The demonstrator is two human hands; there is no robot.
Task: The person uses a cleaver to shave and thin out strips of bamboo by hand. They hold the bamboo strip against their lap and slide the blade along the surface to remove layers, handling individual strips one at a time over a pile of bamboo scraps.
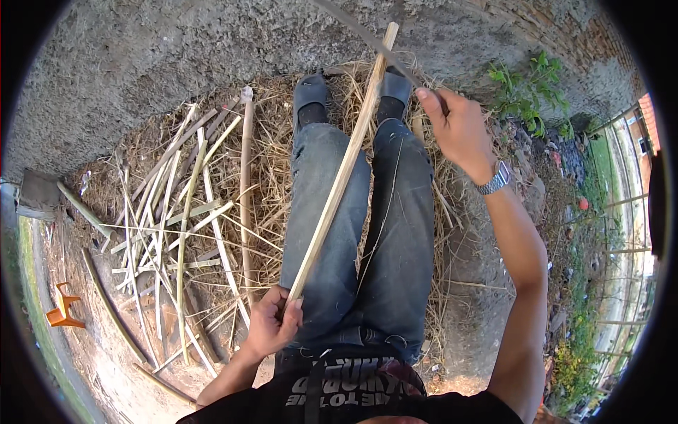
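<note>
Left hand (pixel 274 325), lower centre of frame: fingers clamped on the near end of a pale split strip (pixel 335 187), which runs obliquely over the jeans (pixel 321 205) to top centre. Right hand (pixel 460 134), upper right of centre: closed around the near end of a long blade (pixel 362 34); blade crosses the strip near its far end, contact unclear. Loose strips (pixel 173 212) heaped at left; orange chair (pixel 65 308) at far left

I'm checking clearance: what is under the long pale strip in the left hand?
Beneath the pale strip, jeans and straw show along its edges. Whatever lies directly under it is covered, and the left hand hides its lower end.
</note>
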